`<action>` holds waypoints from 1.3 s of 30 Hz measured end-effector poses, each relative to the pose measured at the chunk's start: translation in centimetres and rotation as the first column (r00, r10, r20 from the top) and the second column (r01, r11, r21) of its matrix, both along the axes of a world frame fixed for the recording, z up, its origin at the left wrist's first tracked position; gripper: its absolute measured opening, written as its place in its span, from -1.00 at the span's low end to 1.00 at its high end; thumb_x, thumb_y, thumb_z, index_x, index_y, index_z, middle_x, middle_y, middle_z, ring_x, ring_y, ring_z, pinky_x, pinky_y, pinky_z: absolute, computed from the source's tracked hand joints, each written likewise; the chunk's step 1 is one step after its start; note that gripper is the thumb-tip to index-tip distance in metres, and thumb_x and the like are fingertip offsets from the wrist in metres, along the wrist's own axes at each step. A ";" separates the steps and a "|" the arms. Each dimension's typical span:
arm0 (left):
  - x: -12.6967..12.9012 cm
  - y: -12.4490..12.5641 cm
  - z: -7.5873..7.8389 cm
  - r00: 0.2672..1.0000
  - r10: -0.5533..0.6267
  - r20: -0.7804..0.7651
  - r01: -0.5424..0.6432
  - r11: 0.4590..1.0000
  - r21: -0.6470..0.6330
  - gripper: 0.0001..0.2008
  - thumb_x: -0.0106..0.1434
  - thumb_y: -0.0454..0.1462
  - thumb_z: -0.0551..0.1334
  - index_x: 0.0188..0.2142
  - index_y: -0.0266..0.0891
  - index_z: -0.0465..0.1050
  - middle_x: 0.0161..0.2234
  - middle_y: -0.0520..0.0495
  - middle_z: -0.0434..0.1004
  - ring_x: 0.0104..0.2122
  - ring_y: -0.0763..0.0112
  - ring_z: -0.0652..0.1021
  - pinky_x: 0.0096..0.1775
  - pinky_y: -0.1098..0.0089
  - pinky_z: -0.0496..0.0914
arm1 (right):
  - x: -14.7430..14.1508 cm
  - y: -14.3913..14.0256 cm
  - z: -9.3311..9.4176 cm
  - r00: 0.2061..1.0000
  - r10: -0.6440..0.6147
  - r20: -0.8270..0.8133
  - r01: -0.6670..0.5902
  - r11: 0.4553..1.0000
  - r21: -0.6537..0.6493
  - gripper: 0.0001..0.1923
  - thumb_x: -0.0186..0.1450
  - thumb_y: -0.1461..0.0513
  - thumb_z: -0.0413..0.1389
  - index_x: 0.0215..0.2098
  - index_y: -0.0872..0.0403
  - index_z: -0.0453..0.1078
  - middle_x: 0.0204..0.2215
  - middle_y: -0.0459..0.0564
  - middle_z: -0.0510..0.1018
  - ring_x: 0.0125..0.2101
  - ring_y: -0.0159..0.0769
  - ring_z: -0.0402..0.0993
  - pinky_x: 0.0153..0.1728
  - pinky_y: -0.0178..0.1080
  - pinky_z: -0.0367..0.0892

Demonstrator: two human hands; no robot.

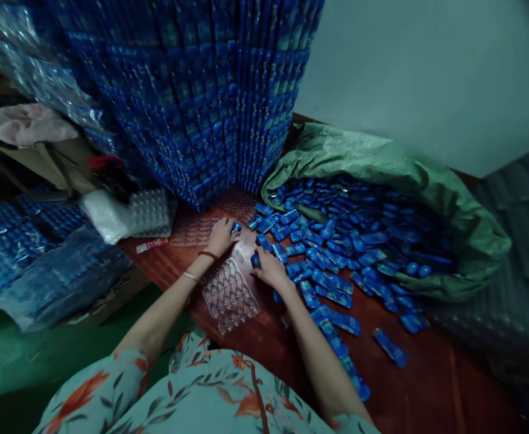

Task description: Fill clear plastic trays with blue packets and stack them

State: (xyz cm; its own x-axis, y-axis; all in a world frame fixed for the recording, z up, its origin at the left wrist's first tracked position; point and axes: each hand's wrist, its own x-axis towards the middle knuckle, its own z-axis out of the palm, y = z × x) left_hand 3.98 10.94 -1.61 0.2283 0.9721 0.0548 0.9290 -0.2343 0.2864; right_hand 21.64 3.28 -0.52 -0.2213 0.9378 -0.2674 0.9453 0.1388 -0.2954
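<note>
My left hand [222, 236], with a beaded bracelet at the wrist, has its fingers closed around a small blue packet [236, 227]. Lower and to the right, my right hand [269, 269] grips another small blue packet [256, 261] between thumb and fingers. Below both hands lies a clear plastic tray [228, 296] with rows of moulded hollows. Many loose blue packets [315, 258] spread over the table just right of my right hand. The printing on the packets is too blurred to read.
A green sack [467, 283] lies open on the red-brown table [427, 386], spilling blue packets. Tall stacks of filled blue trays [192, 114] rise behind. More clear trays [192, 231] lie at left, near a pink-and-yellow strip [152, 245]. Bagged blue goods [60, 271] stand beyond the table's left edge.
</note>
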 end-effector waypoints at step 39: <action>-2.7 -13.7 -0.6 0.815 -0.245 0.526 0.284 0.959 0.006 -0.72 0.31 -0.28 0.03 -0.01 -0.21 0.33 -0.14 -0.14 0.39 -0.16 0.33 0.46 -0.10 0.29 0.39 | 4.6 -9.0 -2.5 0.379 -0.492 -0.784 0.490 0.825 -0.281 -0.51 0.06 0.09 0.21 -0.04 0.03 0.36 -0.46 -0.11 0.52 -0.46 -0.31 0.46 -0.33 -0.21 0.41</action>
State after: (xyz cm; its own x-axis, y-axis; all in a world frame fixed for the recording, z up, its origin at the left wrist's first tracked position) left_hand 1.33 -2.80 -2.23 0.4343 0.8841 0.1724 0.5456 -0.4105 0.7306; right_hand 26.22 -5.77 -3.01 0.1654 0.9571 -0.2381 0.1942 -0.2683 -0.9436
